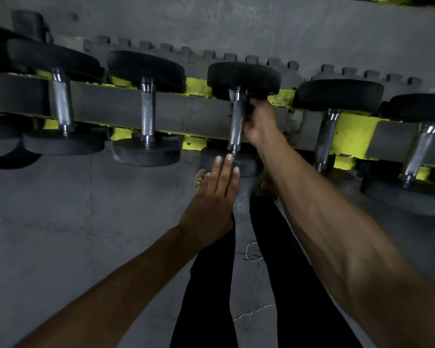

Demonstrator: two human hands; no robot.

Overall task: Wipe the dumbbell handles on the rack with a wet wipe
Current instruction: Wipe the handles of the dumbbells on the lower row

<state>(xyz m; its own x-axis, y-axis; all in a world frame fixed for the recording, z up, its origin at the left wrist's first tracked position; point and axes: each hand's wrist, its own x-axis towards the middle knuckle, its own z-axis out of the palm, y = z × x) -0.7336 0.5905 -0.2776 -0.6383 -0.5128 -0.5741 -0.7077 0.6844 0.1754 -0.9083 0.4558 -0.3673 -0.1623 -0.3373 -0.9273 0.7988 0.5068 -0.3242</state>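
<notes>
Fingers of the right hand curl round the far end of the handle of the middle dumbbell, the arm stretched out over the front rail of the rack; whether a wipe lies under them cannot be told. The left hand lies flat and holds nothing, its straight fingertips touching the dumbbell's near weight at the rack's front edge.
</notes>
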